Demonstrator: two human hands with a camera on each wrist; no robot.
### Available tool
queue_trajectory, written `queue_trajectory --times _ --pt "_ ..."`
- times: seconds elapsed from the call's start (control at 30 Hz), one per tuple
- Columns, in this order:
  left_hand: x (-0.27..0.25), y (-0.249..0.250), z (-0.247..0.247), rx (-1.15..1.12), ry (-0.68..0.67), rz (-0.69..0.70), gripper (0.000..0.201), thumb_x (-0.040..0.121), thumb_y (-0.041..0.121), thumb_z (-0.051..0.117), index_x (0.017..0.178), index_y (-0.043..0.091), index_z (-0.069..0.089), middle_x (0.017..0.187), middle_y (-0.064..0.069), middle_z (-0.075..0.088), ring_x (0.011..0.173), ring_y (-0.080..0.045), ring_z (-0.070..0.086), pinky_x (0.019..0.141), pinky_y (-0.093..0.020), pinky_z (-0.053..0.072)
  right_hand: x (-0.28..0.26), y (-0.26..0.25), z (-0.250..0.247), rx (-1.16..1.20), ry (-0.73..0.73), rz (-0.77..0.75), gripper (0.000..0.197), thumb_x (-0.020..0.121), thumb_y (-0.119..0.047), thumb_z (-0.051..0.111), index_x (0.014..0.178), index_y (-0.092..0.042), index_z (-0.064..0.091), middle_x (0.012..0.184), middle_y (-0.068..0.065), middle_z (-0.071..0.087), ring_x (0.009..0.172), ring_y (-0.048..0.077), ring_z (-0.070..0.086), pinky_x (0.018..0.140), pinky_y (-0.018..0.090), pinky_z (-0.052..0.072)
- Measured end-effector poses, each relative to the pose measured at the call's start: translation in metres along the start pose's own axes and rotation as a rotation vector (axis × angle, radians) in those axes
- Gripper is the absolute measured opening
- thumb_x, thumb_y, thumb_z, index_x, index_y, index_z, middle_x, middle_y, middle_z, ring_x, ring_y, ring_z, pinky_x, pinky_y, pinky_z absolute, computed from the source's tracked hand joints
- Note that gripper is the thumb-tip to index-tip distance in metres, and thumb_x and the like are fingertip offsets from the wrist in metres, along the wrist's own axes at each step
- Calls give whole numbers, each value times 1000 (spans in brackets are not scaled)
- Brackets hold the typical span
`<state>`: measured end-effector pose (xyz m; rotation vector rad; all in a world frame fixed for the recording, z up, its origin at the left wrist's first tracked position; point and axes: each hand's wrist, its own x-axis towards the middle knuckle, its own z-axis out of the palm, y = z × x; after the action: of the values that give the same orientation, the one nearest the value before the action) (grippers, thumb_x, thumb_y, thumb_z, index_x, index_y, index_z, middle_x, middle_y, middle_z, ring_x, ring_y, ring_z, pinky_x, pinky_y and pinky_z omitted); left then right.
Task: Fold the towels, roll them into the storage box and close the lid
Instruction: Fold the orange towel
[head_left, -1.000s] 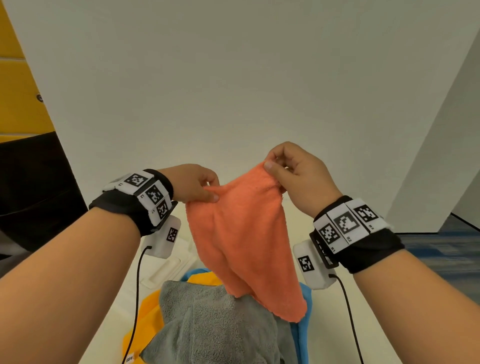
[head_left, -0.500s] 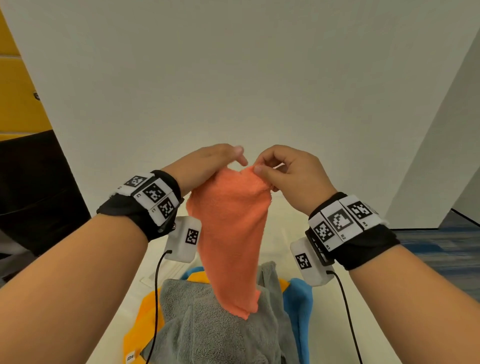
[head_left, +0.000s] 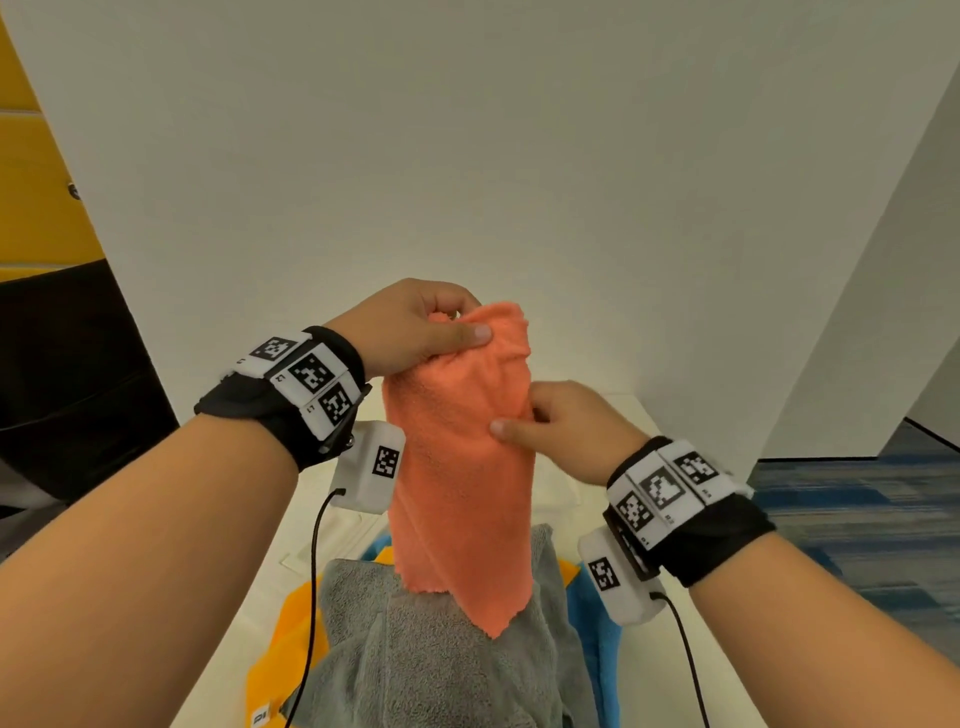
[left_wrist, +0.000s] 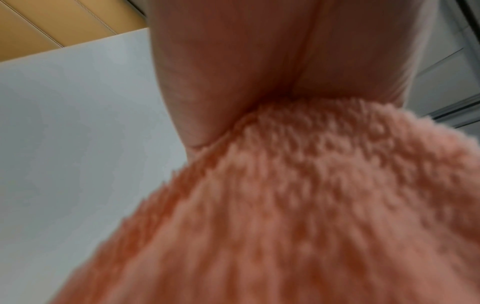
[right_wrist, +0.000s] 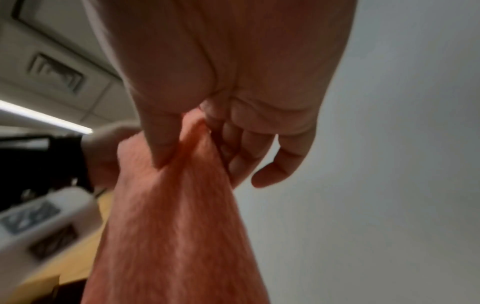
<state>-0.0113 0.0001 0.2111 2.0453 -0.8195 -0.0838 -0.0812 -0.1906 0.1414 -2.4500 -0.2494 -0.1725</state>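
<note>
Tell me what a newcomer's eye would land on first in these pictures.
The orange towel stands out first, hanging mid-air at the centre of the head view. The left hand grips its top, while the right hand pinches its right edge lower down. Beneath it lies a pile with a grey towel on top and yellow and blue cloth showing at the sides.

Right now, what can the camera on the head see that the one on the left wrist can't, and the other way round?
Only the head view shows the right hand pinching the cloth's side, and the grey towel heaped on yellow and blue ones below. Only the left wrist view shows the towel's fluffy pile close up, bunched against the palm. Both show the left hand gripping the orange towel.
</note>
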Motion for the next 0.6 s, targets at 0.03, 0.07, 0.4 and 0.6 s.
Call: queue_trajectory --times 0.03,0.07,0.4,0.6 --pt "1 1 -1 -2 14 6 8 87 28 68 89 21 72 86 2 71 81 -8 65 85 -32 52 0 4 5 -26 -13 11 35 89 -42 62 87 -6 66 81 5 66 75 21 61 72 34 48" --pt "2 1 -1 -2 32 11 7 88 26 68 89 20 71 84 5 70 79 -6 64 83 -30 52 0 8 9 -23 -13 28 41 90 -42 60 82 -2 64 75 8 63 70 23 58 68 34 46" --pt "3 -4 -3 -39 78 5 8 90 26 64 84 25 69 77 10 68 72 -4 63 73 -23 50 -14 17 18 34 7 31 30 92 -44 56 93 -15 63 84 -10 61 72 5 55 70 24 44" --pt "1 -3 5 7 24 14 9 89 29 65 86 23 71 80 6 68 76 -6 63 79 -28 50 -6 -11 -2 318 452 -86 12 88 -30 66 98 -27 60 90 -17 62 79 -11 55 70 5 42"
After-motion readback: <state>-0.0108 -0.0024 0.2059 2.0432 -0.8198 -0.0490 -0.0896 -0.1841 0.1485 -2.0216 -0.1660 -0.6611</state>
